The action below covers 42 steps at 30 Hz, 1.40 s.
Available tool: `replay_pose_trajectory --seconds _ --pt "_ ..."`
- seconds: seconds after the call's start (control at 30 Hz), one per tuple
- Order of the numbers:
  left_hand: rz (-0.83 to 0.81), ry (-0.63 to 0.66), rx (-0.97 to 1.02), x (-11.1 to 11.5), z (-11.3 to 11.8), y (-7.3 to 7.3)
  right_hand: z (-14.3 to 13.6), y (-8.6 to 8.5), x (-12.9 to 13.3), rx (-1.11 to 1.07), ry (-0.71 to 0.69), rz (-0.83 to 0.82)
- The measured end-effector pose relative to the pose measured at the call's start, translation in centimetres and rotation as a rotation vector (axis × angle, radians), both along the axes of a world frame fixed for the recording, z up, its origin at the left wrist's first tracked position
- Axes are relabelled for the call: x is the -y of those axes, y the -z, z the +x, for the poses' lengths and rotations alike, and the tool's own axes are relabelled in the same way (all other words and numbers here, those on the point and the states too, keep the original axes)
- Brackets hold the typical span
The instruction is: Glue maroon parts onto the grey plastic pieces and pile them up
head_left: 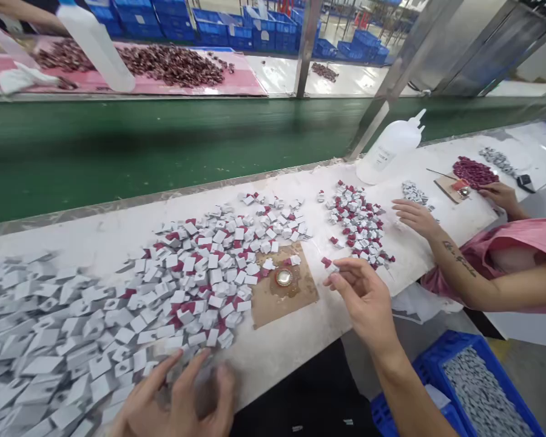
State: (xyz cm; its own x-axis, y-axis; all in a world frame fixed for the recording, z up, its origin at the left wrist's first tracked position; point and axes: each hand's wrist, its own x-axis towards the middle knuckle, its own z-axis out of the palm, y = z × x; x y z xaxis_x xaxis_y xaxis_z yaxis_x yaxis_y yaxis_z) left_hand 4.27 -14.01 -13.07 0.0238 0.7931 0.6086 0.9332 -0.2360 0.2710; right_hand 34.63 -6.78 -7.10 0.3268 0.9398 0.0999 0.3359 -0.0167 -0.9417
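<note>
Here, of the two nearest hands (366, 303), the right pinches one grey-maroon piece (332, 266).

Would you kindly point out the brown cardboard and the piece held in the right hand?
Brown cardboard (273, 308): head view, bare lower part.
Held piece (326, 262): head view, its maroon end.

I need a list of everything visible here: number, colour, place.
Grey parts: many, grey, bench, left and right
Mixed parts: many, grey with maroon, mid bench
Maroon parts: many, maroon, bench, far right
Cards: two, brown, mid bench, right
Dishes: seemingly two, silvery, on cards
Bottles: at least two, white, bench, upper left
Bench: one, white, foreground
Strip: one, green, behind bench
Dark pieces: many, reddish, far table
Crates: many, blue, background, lower right
Co-workers: two, one in pink, right, upper left
Left hand: one, bare, lower centre
Right hand: one, bare, holding mixed part
</note>
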Motion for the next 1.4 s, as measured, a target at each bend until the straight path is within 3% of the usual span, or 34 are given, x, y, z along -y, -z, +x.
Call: replay_pose_trajectory --seconds 0.17,0.4,0.7,0.97,1.4 --pt "-0.077 0.004 0.011 0.5 -0.3 0.6 -0.4 2.2 0.7 0.311 0.086 0.042" --pt "-0.132 -0.003 0.049 0.8 0.6 -1.3 -0.5 3.8 1.7 0.426 0.104 0.063" --pt "-0.15 -0.028 0.126 1.1 1.7 -2.2 0.2 4.0 2.0 0.419 0.089 0.097" --pt "-0.205 -0.104 0.008 0.6 2.8 -2.4 0.9 2.8 1.3 0.17 0.015 0.154" --pt "-0.192 -0.07 0.093 1.2 3.6 -2.9 1.0 4.1 1.2 0.205 -0.046 0.163"
